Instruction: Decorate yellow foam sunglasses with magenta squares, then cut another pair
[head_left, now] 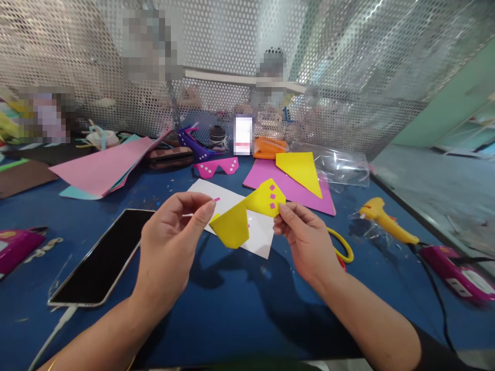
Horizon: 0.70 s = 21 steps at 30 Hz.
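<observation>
**Status.** The yellow glasses-shaped cutout [236, 225] was held in the air just above the white sheet [260, 238], at the middle of the blue worktop [232, 314]. The right hand [305, 238] was pinched on the edge of its right lobe. That lobe carried three small pink squares [272, 197] in a diagonal row. The visible face of the left lobe was bare. The left hand [170, 234] was closed thumb to forefinger on a pink sliver [216, 199], close to the left lobe. Contact between this hand and the cutout could not be confirmed. Judged from this state, the decoration of one lobe was partly in place and that of the other had not been started.

**Reference pieces.** A pink glasses cutout [216, 167] with white squares on both lobes lay flat further back. A purple glasses cutout [192, 144] stood behind it.

**Materials and shapes.**
- The cutouts were matte and flat with sharp angular edges, probably craft foam or card. The yellow one was creased at the bridge.
- A yellow triangular offcut [302, 171] rested on a magenta sheet [294, 193].
- A clear plastic bag [342, 166] lay glossy and crumpled.
- A yellow glue gun [386, 221] was smooth moulded plastic.
- The smartphone [102, 257] lay with its dark, reflective screen up.
- The rear screen [348, 77] was perforated metal.
</observation>
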{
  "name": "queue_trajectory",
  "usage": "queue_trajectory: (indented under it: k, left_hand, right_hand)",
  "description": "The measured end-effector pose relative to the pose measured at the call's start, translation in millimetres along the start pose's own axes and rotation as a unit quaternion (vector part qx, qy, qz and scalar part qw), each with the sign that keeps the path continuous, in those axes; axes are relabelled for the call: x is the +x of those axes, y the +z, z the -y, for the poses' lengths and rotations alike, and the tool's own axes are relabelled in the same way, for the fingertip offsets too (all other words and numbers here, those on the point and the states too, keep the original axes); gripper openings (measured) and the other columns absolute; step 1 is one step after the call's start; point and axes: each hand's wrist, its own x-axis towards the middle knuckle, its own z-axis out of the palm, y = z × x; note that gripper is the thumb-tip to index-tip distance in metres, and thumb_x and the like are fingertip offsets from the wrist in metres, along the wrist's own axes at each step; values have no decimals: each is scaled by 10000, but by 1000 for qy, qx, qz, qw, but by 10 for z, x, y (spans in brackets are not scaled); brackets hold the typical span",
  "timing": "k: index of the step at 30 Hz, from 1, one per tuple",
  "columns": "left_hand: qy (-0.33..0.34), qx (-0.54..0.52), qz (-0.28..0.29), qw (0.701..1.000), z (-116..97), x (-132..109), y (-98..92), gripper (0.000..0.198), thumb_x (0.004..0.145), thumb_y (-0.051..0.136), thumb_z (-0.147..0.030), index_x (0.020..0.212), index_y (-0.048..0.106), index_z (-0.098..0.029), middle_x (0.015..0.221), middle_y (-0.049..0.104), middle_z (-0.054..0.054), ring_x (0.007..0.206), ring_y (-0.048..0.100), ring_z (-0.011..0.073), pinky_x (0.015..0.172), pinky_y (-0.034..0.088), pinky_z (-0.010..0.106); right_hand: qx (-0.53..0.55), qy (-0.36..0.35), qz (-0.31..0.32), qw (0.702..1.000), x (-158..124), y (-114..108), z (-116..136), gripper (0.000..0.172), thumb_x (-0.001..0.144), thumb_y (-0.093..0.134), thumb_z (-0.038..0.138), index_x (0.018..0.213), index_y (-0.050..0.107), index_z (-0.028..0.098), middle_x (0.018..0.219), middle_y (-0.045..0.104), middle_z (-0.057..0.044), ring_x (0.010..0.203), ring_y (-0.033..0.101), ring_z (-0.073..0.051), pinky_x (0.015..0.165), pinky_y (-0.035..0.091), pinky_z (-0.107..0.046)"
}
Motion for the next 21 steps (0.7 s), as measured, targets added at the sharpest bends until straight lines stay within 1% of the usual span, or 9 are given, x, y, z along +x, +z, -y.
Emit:
queue_trajectory:
  k: [2, 5, 7, 9, 12, 17, 21]
  left_hand:
    - [-21, -31, -7, 999, 18, 9, 17, 128, 766, 771, -344, 757, 692, -243, 745, 628, -34, 725, 543, 132, 656, 443, 220]
    - [-78, -42, 13, 996, 63, 24, 39, 198, 754, 771, -379, 703, 681, -210, 674, 583, -35, 656, 483, 109, 613, 408, 210]
    - [-118, -49, 35, 991, 95, 28, 47, 246, 757, 763, -432, 766, 687, -199, 719, 619, -23, 698, 525, 114, 636, 420, 215]
    - [-146, -64, 54, 986, 118, 25, 52, 309, 765, 749, -476, 867, 680, -192, 816, 672, 1, 780, 589, 138, 690, 454, 238]
    - [-157, -81, 60, 982, 129, 20, 54, 382, 777, 737, -495, 986, 649, -187, 918, 708, 27, 808, 626, 151, 732, 487, 268]
    - [-156, -116, 60, 979, 118, 33, 49, 418, 780, 766, -406, 1118, 649, -191, 969, 732, 38, 764, 640, 123, 757, 524, 258]
    - [-194, -173, 29, 965, 99, 60, 46, 422, 771, 788, -285, 1161, 662, -183, 940, 742, 47, 735, 660, 109, 690, 547, 202]
  right_hand:
    - [24, 1, -15, 1000, 15, 6, -6, 157, 772, 776, 380, 751, 715, 238, 655, 655, 56, 558, 580, -67, 588, 488, -206]
    - [47, -2, -35, 998, 22, 12, 1, 178, 739, 801, 380, 746, 709, 229, 667, 677, 50, 549, 604, -72, 592, 505, -214]
    - [55, -3, -42, 998, 23, 16, 6, 189, 724, 811, 381, 745, 707, 223, 676, 689, 44, 546, 615, -75, 598, 514, -219]
    - [60, -1, -41, 997, 24, 21, 6, 200, 716, 816, 384, 741, 707, 217, 684, 700, 36, 546, 622, -78, 605, 520, -223]
    - [62, 8, -36, 997, 20, 26, -3, 208, 708, 822, 385, 732, 708, 213, 689, 707, 29, 545, 628, -81, 606, 524, -226]
    - [58, 25, -32, 998, 6, 26, -20, 206, 695, 832, 377, 739, 708, 218, 703, 714, 28, 552, 632, -84, 612, 527, -232]
    - [45, 36, -23, 998, -5, 32, -34, 228, 694, 829, 398, 765, 717, 213, 733, 723, 14, 562, 637, -94, 614, 530, -247]
